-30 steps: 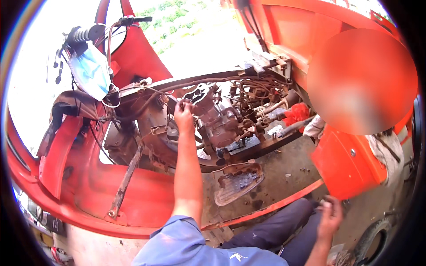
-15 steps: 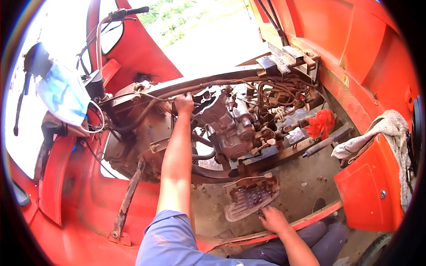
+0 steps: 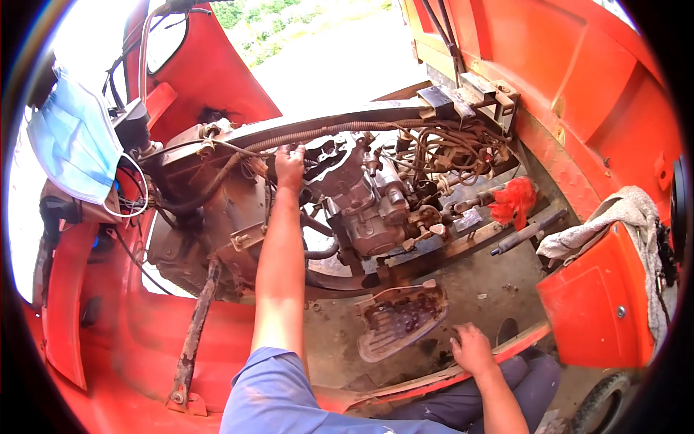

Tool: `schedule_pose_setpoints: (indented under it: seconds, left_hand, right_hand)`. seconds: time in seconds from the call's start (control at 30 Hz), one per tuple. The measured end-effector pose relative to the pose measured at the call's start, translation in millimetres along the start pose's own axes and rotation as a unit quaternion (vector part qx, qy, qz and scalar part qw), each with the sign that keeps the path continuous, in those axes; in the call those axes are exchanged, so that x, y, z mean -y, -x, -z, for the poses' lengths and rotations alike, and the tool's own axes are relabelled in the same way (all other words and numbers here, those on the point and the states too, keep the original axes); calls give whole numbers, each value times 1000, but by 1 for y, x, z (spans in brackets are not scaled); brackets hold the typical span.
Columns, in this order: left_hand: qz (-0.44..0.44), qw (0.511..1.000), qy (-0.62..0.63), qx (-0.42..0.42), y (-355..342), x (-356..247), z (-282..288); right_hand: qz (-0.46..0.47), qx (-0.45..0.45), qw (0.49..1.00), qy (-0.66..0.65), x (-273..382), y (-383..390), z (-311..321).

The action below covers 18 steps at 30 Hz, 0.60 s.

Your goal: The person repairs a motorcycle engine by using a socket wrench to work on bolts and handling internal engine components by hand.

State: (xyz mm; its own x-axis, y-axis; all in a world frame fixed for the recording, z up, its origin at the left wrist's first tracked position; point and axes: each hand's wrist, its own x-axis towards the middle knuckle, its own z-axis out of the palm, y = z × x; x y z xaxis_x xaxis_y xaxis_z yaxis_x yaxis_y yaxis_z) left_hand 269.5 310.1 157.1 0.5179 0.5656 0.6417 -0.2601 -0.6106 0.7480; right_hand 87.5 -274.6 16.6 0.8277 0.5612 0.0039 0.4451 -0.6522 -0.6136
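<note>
My left hand (image 3: 290,168) reaches up to the left side of the dirty engine (image 3: 369,206), just below the ribbed hose on the frame. Its fingers are closed, and what they grip is hidden. My right hand (image 3: 473,349) hovers over the floor with its fingers loosely curled and apart, nothing visible in them. Left of it lies a shallow grey ribbed tray (image 3: 387,345) with small dark parts in it. The right fingertips are apart from the tray's edge. The engine's upper left side is open, showing a pale gasket rim.
A tangle of brown wires and hoses (image 3: 455,148) lies behind the engine. A red cloth or bag (image 3: 515,202) wraps a shaft on the right. A grey towel (image 3: 622,217) drapes over an orange panel (image 3: 594,304). A blue face mask (image 3: 76,141) hangs at the left.
My right hand has left the tray's edge and moved right. My left hand stays at the engine's left side. The whole view has shifted slightly.
</note>
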Motion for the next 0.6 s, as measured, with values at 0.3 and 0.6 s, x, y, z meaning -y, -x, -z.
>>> schedule_pose_setpoints:
  seconds: [0.3,0.6]
  left_hand:
    - [36,995,88,-39,5,-14,-9]
    - [-9,998,-30,-58,0,6,-5]
  right_hand:
    - [-31,-61,998,-4,-3,13,-11]
    - [-55,-54,997,29,2,8,-13]
